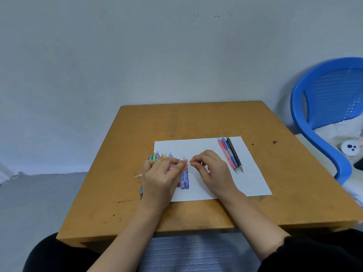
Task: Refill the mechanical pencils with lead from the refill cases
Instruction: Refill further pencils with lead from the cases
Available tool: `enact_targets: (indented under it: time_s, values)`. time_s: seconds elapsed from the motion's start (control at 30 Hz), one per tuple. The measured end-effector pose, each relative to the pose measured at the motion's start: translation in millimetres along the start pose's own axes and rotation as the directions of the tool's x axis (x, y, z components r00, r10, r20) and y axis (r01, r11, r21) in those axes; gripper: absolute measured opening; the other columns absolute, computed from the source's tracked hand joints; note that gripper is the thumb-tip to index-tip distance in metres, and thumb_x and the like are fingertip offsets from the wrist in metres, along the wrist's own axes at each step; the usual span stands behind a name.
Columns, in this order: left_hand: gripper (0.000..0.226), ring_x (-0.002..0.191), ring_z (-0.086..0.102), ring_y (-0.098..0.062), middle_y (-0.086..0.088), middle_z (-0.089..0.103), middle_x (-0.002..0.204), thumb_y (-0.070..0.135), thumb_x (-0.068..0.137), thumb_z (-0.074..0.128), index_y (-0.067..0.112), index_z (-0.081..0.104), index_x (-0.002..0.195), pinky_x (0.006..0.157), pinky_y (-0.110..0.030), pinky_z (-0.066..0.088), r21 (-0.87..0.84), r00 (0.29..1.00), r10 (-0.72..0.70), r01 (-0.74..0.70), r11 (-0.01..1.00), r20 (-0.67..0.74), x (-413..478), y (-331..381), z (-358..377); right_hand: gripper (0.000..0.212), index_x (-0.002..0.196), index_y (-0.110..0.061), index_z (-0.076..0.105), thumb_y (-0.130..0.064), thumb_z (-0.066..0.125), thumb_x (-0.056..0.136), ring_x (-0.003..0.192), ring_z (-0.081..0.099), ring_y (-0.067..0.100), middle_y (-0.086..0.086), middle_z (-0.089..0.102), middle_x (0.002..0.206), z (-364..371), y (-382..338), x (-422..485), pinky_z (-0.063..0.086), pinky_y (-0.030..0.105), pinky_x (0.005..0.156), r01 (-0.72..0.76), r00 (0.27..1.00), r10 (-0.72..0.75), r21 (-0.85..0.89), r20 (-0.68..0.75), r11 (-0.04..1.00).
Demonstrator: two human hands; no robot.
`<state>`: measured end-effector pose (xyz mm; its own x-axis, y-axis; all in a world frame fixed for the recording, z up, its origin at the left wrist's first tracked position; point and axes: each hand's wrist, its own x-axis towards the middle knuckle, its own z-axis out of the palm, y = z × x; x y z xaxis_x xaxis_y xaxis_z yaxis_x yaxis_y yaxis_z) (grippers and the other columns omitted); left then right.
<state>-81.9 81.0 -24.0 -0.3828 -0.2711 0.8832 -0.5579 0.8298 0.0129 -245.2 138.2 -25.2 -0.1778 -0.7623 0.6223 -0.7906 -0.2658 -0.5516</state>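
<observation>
- Two hands nearly meet: left hand [159, 176] grips a mechanical pencil [138, 175]; right hand [211, 169] pinches at its rear end, contents too small to tell.
- Blue refill case [185, 179] lies beneath the gap between them.
- Three pencils [230, 155] lie right of the right hand.

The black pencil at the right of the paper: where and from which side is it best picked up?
Probably pinch the black pencil at mid-barrel, coming from above and from its right side. It lies flat on the paper, tip toward the person, with the blue pencil close against its left, so only the top and right flank look free.
</observation>
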Motion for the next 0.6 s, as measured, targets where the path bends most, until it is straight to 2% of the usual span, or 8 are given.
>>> enact_targets:
  time_s: [0.1, 0.2, 0.33, 0.47, 0.6]
  values:
    - [0.024, 0.073, 0.066, -0.021, -0.004, 0.072, 0.086, 0.019, 0.079, 0.079, 0.021, 0.070, 0.100, 0.066, -0.032, 0.032, 0.000, 1.000, 0.006, -0.006, 1.000, 0.016, -1.6, 0.4, 1.1, 0.023, 0.085, -0.009, 0.069, -0.025, 0.054, 0.089, 0.077, 0.049, 0.000, 0.000, 0.063, 0.081, -1.4, -2.0, 0.5, 0.036, 0.005, 0.069, 0.016, 1.000, -0.016, 0.014, -0.004, 1.000]
    - [0.015, 0.073, 0.066, -0.021, -0.004, 0.072, 0.086, 0.020, 0.081, 0.076, 0.019, 0.075, 0.096, 0.067, -0.031, 0.030, 0.012, 1.000, 0.008, -0.009, 1.000, 0.026, -1.9, -0.1, 0.3, 0.022, 0.083, -0.010, 0.071, -0.028, 0.059, 0.086, 0.074, 0.050, -0.005, -0.001, 0.064, 0.079, -4.9, -3.2, 1.9, 0.037, 0.005, 0.065, -0.028, 1.000, 0.029, 0.121, -0.007, 0.992]
    - [0.016, 0.074, 0.065, -0.018, -0.003, 0.071, 0.085, 0.021, 0.079, 0.079, 0.018, 0.075, 0.094, 0.065, -0.032, 0.032, 0.015, 1.000, -0.027, 0.027, 1.000, -0.002, -0.2, 1.3, -0.3, 0.002, 0.082, -0.014, 0.072, -0.015, 0.073, 0.080, 0.071, 0.054, -0.001, -0.010, 0.062, 0.078, -7.5, -3.3, 3.6, 0.040, 0.011, 0.059, -0.089, 0.995, 0.097, 0.175, -0.038, 0.981]
    - [0.010, 0.072, 0.063, -0.017, -0.001, 0.071, 0.084, 0.023, 0.083, 0.075, 0.018, 0.077, 0.092, 0.065, -0.033, 0.034, 0.041, 0.998, -0.057, 0.058, 0.998, -0.025, 0.3, 0.2, -1.7, 0.013, 0.092, -0.011, 0.075, -0.014, 0.070, 0.080, 0.071, 0.055, 0.004, -0.004, 0.065, 0.080, -6.9, -4.8, 2.0, 0.042, 0.014, 0.058, -0.076, 0.997, 0.079, 0.244, -0.001, 0.967]
    - [0.011, 0.078, 0.058, -0.013, -0.001, 0.071, 0.084, 0.025, 0.082, 0.076, 0.016, 0.077, 0.090, 0.065, -0.034, 0.035, 0.036, 0.995, -0.092, 0.094, 0.995, -0.043, -1.2, -2.1, -2.2, 0.020, 0.102, -0.014, 0.074, -0.008, 0.067, 0.083, 0.078, 0.059, 0.011, -0.003, 0.066, 0.086, -6.3, -6.2, 1.0, 0.047, 0.023, 0.061, -0.126, 0.987, 0.092, 0.286, 0.130, 0.950]
